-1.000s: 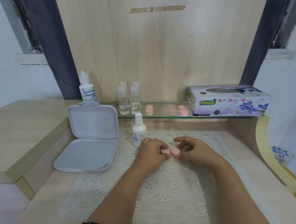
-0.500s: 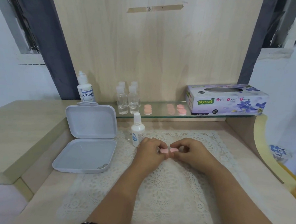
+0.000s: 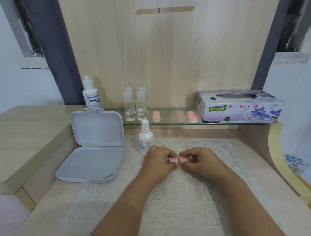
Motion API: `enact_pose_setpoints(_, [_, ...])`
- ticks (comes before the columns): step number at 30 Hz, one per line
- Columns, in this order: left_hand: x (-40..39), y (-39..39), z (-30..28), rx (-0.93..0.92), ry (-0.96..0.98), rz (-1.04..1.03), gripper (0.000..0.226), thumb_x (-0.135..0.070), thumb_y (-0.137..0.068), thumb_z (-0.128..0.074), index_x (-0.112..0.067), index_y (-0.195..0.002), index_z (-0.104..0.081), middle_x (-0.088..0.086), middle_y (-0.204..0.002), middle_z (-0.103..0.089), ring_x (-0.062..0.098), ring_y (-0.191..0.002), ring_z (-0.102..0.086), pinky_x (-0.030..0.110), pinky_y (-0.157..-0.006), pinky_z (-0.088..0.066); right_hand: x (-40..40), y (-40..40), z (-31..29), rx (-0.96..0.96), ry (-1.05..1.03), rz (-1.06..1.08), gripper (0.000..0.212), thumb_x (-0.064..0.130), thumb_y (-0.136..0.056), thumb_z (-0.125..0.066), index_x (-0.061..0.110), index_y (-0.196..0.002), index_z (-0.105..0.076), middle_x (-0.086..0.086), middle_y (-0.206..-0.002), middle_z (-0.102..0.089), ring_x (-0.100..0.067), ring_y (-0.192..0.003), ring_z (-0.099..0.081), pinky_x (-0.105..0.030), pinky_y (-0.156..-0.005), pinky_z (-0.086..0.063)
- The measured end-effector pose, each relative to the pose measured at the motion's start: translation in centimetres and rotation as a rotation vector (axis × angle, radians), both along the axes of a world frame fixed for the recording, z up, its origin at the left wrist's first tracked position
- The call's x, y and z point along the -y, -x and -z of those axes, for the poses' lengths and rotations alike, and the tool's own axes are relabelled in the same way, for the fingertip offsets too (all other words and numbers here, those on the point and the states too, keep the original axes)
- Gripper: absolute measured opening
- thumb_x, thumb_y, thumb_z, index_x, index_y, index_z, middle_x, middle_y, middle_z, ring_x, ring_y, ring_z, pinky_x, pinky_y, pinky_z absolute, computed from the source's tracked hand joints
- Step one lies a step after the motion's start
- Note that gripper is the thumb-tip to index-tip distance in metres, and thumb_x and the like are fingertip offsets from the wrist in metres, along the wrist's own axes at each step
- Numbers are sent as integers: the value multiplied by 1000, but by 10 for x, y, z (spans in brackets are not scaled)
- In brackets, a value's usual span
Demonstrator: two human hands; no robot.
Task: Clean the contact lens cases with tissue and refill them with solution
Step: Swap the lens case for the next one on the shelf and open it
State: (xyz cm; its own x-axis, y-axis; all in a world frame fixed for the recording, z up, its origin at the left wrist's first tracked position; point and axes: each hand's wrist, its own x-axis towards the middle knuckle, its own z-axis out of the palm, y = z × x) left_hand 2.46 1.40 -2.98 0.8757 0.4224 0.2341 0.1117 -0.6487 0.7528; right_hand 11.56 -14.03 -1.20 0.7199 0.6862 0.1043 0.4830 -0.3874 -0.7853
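Note:
A pink contact lens case (image 3: 178, 159) sits on the lace mat (image 3: 166, 197) between my hands. My left hand (image 3: 158, 162) pinches its left cap and my right hand (image 3: 200, 162) pinches its right cap. A small white solution bottle (image 3: 145, 137) stands upright just left of my left hand. Several more pink cases (image 3: 191, 116) lie on the glass shelf (image 3: 168, 122). The purple tissue box (image 3: 239, 107) rests at the shelf's right end.
An open white plastic box (image 3: 93, 151) lies left of the mat, its lid upright. A larger solution bottle (image 3: 91, 93) stands behind it. Several clear small bottles (image 3: 135, 106) stand on the shelf. A raised wooden ledge (image 3: 27, 139) runs along the left.
The view has shifted slightly. My hands stay on the pink case, fingers adjusting on the two caps; the case remains at the same spot on the mat.

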Motion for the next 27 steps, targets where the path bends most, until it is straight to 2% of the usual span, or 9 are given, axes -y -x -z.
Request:
enact_pose_setpoints(3, [1, 0, -2, 8, -29, 13, 19, -27, -74, -79, -33, -88, -68, -11, -98, -60, 8, -105, -48, 35, -97, -44, -2, -1, -3, 42, 35, 22, 21, 34, -74, -81, 29, -89, -69, 8, -80, -65, 0, -58, -56, -12, -53, -43])
enact_pose_setpoints(6, [1, 1, -3, 7, -27, 15, 20, -26, -73, -79, -29, -90, -70, -15, -96, -57, 9, -106, -49, 35, -98, -43, 1, 2, -6, 33, 42, 28, 36, 39, -68, -84, 28, -97, -65, 7, -86, -62, 0, -59, -53, -11, -51, -41])
enact_pose_setpoints(9, [0, 1, -2, 2, -12, 8, 22, -27, -72, -79, -38, -86, -66, -8, -103, -58, 7, -105, -49, 34, -99, -43, 3, 0, -7, -79, -14, 2, 37, 34, -75, -80, 37, -108, -63, 6, -97, -62, -3, -68, -58, -16, -61, -48])
enact_pose_setpoints(12, [-1, 0, -1, -6, 0, -2, 26, -26, -72, -79, -42, -83, -63, -6, -106, -58, 7, -105, -50, 33, -100, -43, 3, -3, -5, -59, 31, 16, 24, 34, -78, -77, 40, -101, -69, 9, -94, -65, -5, -74, -59, -22, -70, -50])
enact_pose_setpoints(14, [0, 0, 0, -5, -3, -1, 25, -28, -72, -80, -41, -84, -63, -7, -105, -58, 7, -104, -50, 33, -99, -44, 3, -2, -6, -15, 63, 38, 18, 37, -77, -78, 33, -92, -70, 10, -84, -65, 0, -65, -56, -16, -61, -46])
enact_pose_setpoints(16, [-1, -1, 1, -2, -22, 6, 22, -32, -72, -80, -40, -85, -65, -8, -103, -60, 6, -104, -49, 33, -98, -44, 3, 0, -7, -19, 52, 65, 26, 39, -71, -82, 27, -87, -66, 8, -76, -64, 2, -54, -53, -12, -48, -40])
enact_pose_setpoints(22, [-1, -1, 1, -1, -23, 1, 26, -27, -72, -79, -42, -84, -62, -7, -105, -58, 7, -104, -49, 33, -99, -44, 4, 1, -10, -35, 65, -1, 34, 31, -80, -75, 40, -110, -64, 9, -84, -61, 3, -58, -52, -12, -59, -42])
enact_pose_setpoints(25, [-2, -2, 1, -8, -31, 9, 25, -29, -72, -79, -42, -84, -63, -7, -106, -59, 7, -105, -49, 33, -99, -44, 3, 2, -9, 15, 106, 24, 18, 35, -78, -76, 36, -94, -68, 10, -80, -63, 1, -61, -53, -17, -59, -42])
enact_pose_setpoints(27, [-2, -1, 1, -2, -40, 17, 23, -30, -73, -78, -41, -86, -64, -7, -106, -59, 7, -106, -48, 33, -99, -43, 1, 4, -8, 7, 97, 55, 31, 42, -69, -81, 28, -89, -62, 8, -74, -64, -2, -58, -54, -20, -54, -42])
